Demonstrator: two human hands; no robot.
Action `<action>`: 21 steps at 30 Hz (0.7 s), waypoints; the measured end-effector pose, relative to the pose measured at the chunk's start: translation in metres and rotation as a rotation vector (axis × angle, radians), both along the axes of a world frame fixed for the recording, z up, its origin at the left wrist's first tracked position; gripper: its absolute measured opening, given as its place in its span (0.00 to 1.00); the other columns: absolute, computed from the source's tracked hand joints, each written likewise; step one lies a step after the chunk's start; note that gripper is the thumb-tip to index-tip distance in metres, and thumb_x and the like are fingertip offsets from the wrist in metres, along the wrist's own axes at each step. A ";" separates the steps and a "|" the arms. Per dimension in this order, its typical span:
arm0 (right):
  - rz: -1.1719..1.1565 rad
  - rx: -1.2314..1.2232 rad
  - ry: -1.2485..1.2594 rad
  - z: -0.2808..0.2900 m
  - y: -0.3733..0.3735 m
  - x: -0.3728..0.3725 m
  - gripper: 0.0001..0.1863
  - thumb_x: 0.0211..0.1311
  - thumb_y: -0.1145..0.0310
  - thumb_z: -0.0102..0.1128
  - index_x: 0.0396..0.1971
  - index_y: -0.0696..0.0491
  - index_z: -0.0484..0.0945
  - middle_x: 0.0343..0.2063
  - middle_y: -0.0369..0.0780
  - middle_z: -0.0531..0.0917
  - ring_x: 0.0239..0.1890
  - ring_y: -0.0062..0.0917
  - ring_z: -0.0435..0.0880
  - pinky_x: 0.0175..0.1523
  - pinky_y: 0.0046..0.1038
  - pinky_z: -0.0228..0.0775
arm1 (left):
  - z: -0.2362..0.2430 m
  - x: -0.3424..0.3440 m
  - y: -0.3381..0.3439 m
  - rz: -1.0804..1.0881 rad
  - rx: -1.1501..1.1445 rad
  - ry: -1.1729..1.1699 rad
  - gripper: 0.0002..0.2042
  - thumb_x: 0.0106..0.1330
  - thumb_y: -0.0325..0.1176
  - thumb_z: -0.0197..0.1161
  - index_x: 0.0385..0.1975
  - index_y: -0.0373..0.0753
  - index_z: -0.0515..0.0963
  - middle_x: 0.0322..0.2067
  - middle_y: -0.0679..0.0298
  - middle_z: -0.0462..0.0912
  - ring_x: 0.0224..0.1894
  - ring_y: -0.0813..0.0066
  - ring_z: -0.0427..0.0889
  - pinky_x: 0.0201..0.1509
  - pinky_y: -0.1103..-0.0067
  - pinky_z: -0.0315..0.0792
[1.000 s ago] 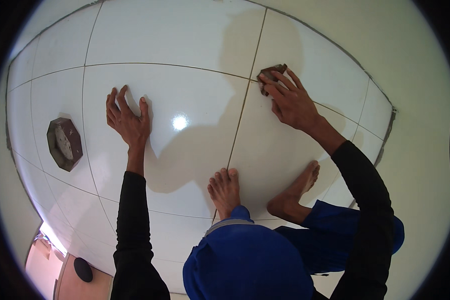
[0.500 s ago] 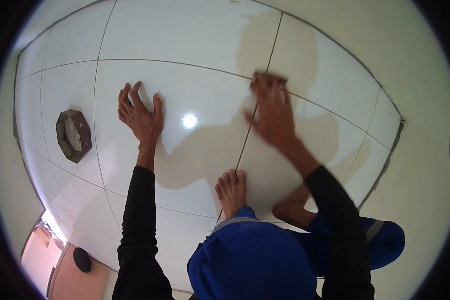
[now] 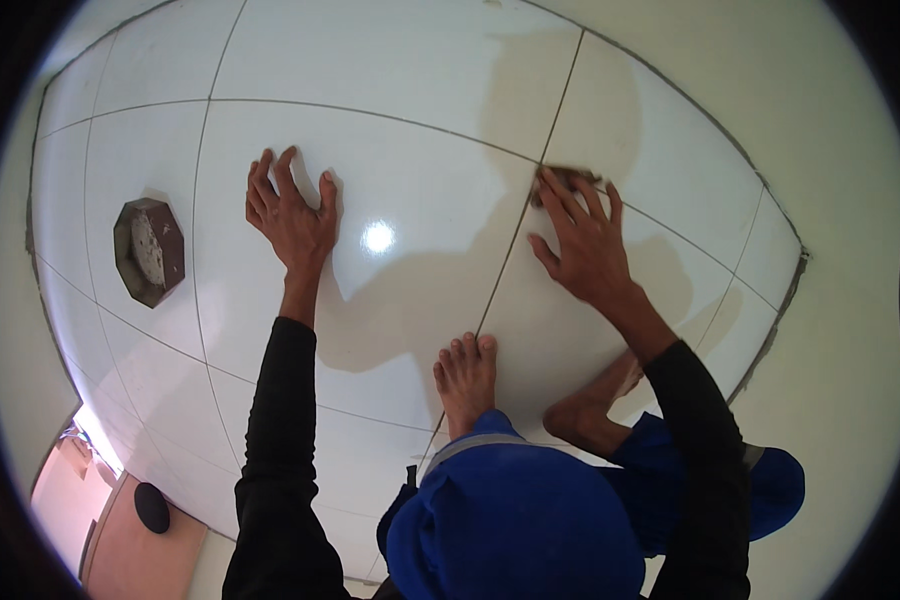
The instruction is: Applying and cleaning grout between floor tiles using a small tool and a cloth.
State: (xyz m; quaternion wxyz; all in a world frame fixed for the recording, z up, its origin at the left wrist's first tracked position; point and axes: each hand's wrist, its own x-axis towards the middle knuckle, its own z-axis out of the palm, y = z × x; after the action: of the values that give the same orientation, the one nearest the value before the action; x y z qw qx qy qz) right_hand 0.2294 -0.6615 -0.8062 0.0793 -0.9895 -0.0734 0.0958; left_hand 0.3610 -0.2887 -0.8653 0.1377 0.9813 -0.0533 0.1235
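Note:
On the glossy white tiled floor [image 3: 410, 190], my left hand [image 3: 292, 218] leans with its fingers spread and bent, holding nothing. My right hand [image 3: 592, 245] presses its fingertips on a small brown rag-like piece [image 3: 572, 182], blurred at its far edge; whether it is cloth or a pad is unclear. That piece lies over the crossing of two dark tile joints [image 3: 541, 162]. To the left of my left hand stands an eight-sided dark bowl [image 3: 166, 240] with whitish-grey matter inside.
My bare feet [image 3: 464, 375] and blue-clothed knee [image 3: 510, 520] are close below the hands. Pale walls [image 3: 830, 150] bound the floor at the right and far side. At lower left are a brown panel [image 3: 135, 560] with a dark oval [image 3: 152, 508] and a bright opening [image 3: 60, 490].
My right hand has shifted right and slightly nearer with the brown piece, away from the long joint. My left hand stays spread on the floor; the whole view has moved a little.

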 end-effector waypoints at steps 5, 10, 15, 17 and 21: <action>0.096 0.036 -0.011 0.007 -0.013 0.008 0.34 0.67 0.54 0.71 0.70 0.51 0.76 0.75 0.35 0.75 0.75 0.38 0.70 0.81 0.63 0.47 | -0.007 -0.003 0.010 0.007 0.006 0.001 0.28 0.75 0.52 0.66 0.71 0.50 0.74 0.75 0.54 0.67 0.80 0.51 0.61 0.80 0.50 0.53; 0.120 0.001 0.029 0.017 -0.020 0.014 0.34 0.66 0.56 0.71 0.71 0.51 0.75 0.76 0.33 0.74 0.75 0.39 0.71 0.82 0.63 0.47 | -0.004 -0.002 0.005 0.000 0.032 -0.045 0.27 0.75 0.51 0.66 0.71 0.51 0.75 0.75 0.57 0.68 0.80 0.51 0.61 0.79 0.50 0.53; 0.260 -0.025 0.109 0.022 -0.047 0.018 0.34 0.68 0.57 0.69 0.72 0.49 0.74 0.77 0.32 0.72 0.77 0.38 0.68 0.83 0.63 0.46 | -0.008 0.000 0.014 -0.002 0.005 -0.025 0.27 0.74 0.51 0.66 0.71 0.52 0.74 0.74 0.57 0.68 0.80 0.51 0.62 0.79 0.50 0.53; 0.276 -0.042 0.105 0.025 -0.052 0.020 0.34 0.68 0.57 0.69 0.73 0.49 0.74 0.77 0.32 0.72 0.77 0.37 0.68 0.83 0.62 0.46 | -0.005 -0.001 0.000 0.000 -0.009 -0.009 0.27 0.74 0.51 0.66 0.71 0.52 0.74 0.74 0.57 0.68 0.80 0.51 0.61 0.79 0.49 0.53; 0.281 -0.048 0.083 0.018 -0.029 0.034 0.34 0.70 0.57 0.67 0.73 0.48 0.74 0.77 0.32 0.72 0.77 0.36 0.68 0.83 0.61 0.46 | -0.006 -0.002 0.008 0.006 0.006 0.005 0.28 0.75 0.52 0.65 0.71 0.51 0.74 0.75 0.56 0.67 0.80 0.52 0.61 0.79 0.49 0.53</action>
State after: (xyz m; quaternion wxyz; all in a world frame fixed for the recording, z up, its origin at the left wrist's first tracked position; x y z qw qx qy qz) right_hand 0.2630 -0.6907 -0.7887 0.0444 -0.9663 -0.2057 0.1484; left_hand 0.3592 -0.2805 -0.8710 0.1346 0.9821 -0.0505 0.1214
